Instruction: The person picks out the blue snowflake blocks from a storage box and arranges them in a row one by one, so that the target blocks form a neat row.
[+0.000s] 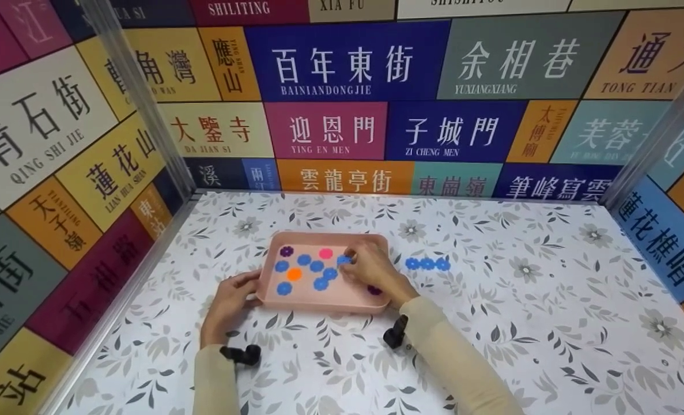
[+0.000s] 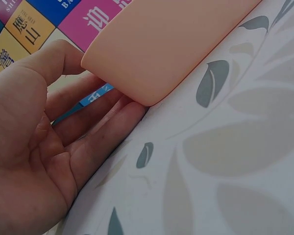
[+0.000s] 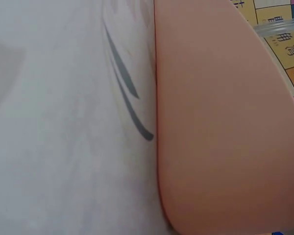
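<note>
From the head camera I see my left hand (image 1: 231,298) gripping the pink tray (image 1: 318,306) at its left side, thumb at the rim. My right hand (image 1: 371,271) pinches a blue flower piece (image 1: 344,261) within the tray, right of middle. Three blue pieces (image 1: 429,264) sit in a row on the tabletop (image 1: 549,346), just right of the tray.

- Long beige left sleeve (image 1: 217,380), near the front left corner of the pink tray (image 1: 324,307)
- Beige right sleeve (image 1: 454,357), near its front right corner
- Black left wrist camera (image 1: 252,354), black right wrist camera (image 1: 395,333)
</note>
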The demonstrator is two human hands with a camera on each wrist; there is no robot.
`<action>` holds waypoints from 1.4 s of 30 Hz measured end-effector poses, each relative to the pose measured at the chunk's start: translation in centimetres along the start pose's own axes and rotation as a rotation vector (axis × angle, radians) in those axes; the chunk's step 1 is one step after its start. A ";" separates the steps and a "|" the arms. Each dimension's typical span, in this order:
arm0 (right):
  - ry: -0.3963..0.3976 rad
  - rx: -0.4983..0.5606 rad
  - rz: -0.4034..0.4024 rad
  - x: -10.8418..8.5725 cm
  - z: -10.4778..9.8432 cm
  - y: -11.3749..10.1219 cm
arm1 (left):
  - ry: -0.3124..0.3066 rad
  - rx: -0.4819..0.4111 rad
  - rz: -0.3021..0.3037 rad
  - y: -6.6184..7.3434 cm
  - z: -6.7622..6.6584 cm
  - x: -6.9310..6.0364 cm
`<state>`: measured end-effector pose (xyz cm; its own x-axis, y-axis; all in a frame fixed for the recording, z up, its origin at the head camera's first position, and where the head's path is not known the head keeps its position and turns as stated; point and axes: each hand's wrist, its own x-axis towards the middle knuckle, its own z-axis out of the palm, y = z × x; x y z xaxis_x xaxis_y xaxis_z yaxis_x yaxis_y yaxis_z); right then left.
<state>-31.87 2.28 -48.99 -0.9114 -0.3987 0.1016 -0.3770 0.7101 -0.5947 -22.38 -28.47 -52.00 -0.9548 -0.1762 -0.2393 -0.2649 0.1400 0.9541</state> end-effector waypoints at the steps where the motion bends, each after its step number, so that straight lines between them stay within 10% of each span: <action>1: 0.017 0.004 -0.014 -0.1 -0.1 0.0 | -0.002 0.001 -0.001 0.0 0.0 0.0; 23: 0.247 0.046 -0.177 -6.3 -4.3 1.9 | -0.009 0.070 -0.046 -0.1 0.1 -0.3; 42: 0.367 0.050 -0.105 -8.3 -9.6 6.2 | 0.006 0.052 0.018 0.0 0.1 -0.4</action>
<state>-28.26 15.56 -45.84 -0.8703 -0.2269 0.4372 -0.4709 0.6438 -0.6032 -22.03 -28.34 -51.93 -0.9587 -0.1789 -0.2212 -0.2547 0.1933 0.9475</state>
